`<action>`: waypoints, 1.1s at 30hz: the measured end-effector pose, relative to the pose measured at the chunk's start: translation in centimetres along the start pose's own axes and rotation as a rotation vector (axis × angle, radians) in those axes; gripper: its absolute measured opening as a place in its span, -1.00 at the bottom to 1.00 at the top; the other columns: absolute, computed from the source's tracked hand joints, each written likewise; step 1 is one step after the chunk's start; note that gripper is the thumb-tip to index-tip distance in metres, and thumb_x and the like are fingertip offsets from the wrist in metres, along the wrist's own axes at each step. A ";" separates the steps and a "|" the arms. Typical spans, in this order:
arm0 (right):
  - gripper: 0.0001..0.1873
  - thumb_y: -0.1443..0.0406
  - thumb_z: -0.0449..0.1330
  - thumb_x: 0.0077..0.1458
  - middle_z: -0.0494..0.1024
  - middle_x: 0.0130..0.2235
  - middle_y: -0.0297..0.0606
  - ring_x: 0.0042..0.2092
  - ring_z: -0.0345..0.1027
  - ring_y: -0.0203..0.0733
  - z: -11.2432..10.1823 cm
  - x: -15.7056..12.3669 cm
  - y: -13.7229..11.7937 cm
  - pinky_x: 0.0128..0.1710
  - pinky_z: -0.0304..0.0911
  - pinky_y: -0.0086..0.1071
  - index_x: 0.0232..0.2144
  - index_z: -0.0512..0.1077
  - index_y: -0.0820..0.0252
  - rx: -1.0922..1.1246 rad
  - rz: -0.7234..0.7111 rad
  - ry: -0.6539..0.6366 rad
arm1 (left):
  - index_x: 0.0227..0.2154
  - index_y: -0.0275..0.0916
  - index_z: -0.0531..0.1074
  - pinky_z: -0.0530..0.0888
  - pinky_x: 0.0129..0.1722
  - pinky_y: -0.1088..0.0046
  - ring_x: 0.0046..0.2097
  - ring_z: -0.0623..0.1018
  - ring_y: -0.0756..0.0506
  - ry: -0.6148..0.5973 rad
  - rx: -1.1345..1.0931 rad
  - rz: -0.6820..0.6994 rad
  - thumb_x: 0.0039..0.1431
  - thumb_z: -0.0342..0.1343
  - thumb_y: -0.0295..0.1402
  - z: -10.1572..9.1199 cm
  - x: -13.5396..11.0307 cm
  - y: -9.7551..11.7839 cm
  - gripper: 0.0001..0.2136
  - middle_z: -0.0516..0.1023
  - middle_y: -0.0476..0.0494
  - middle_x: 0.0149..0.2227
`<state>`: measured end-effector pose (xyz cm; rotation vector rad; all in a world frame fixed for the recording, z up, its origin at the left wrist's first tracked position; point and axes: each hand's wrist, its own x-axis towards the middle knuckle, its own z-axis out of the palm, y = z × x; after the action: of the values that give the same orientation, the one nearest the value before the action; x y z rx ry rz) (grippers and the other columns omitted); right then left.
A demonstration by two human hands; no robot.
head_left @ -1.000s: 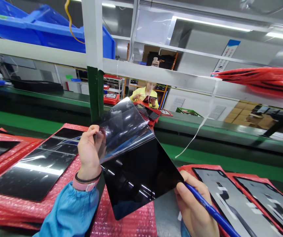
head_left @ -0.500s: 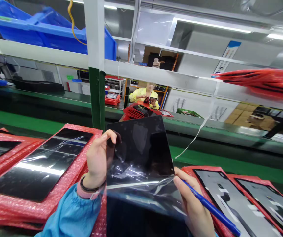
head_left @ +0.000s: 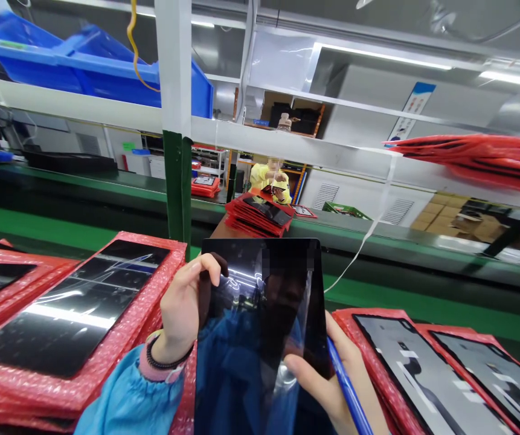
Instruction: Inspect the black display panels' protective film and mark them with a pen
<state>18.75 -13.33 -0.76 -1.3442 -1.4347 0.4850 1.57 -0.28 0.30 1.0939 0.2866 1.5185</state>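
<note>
I hold a glossy black glass panel (head_left: 260, 338) upright in front of me, its face mirroring my blue sleeve. My left hand (head_left: 182, 311) grips its left edge, thumb on the front near the top corner. My right hand (head_left: 332, 380) holds the panel's lower right side, thumb pressed on a clear protective film (head_left: 302, 314) lying against the glass, and a blue pen (head_left: 348, 393) is tucked in its fingers.
Black panels on red bubble wrap (head_left: 73, 302) lie stacked at left, more (head_left: 427, 368) at right. A white-green post (head_left: 176, 121) stands ahead. Beyond the green conveyor (head_left: 423, 296), a person in yellow (head_left: 271, 178) works behind a red stack (head_left: 260, 214). Blue bins (head_left: 87, 60) sit overhead.
The peeled-up film has come down flat against the panel. The panel has swung from a tilted diagonal to upright facing me, and my right thumb has moved onto its front.
</note>
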 end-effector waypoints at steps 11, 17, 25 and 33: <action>-0.10 0.40 0.36 0.00 0.22 0.29 -0.11 0.28 0.11 0.11 1.9 -0.4 2.3 0.16 0.26 0.02 0.30 0.03 0.04 -0.292 -0.563 0.461 | -0.73 -0.22 0.34 0.20 -0.48 0.43 -0.48 0.26 -0.04 0.047 0.092 0.042 0.04 0.03 -0.20 0.1 0.1 0.1 -0.68 0.27 -0.06 -0.60; -0.05 0.36 0.37 0.01 0.39 0.19 -0.07 0.24 0.19 0.14 1.8 -0.6 2.4 0.18 0.19 0.07 0.33 -0.04 0.16 -0.458 -0.586 0.444 | -0.72 -0.21 0.35 0.21 -0.45 0.41 -0.47 0.27 -0.05 0.034 0.055 0.067 0.08 0.00 -0.21 -0.1 0.2 0.1 -0.67 0.29 -0.06 -0.59; 0.00 0.27 0.38 0.00 0.18 0.30 0.02 0.28 0.08 0.17 1.7 -0.6 2.6 0.23 0.10 0.03 0.34 -0.07 0.27 -0.440 -0.565 0.467 | -0.73 -0.21 0.35 0.22 -0.43 0.38 -0.48 0.32 -0.07 0.053 0.071 0.103 0.08 -0.01 -0.22 -0.5 0.3 0.0 -0.67 0.32 -0.08 -0.59; -0.10 0.24 0.37 0.02 0.43 0.14 0.03 0.24 0.15 0.31 1.9 -0.5 2.8 0.08 0.25 0.22 0.31 0.05 0.16 -0.613 -0.583 0.514 | -0.75 -0.22 0.34 0.24 -0.44 0.35 -0.58 0.24 -0.03 0.067 0.124 0.131 0.07 0.00 -0.21 -0.3 0.3 0.3 -0.66 0.40 -0.10 -0.59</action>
<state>18.34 -12.34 -4.00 -1.2867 -1.4842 -0.6879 1.17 0.03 0.55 1.1805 0.3652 1.6742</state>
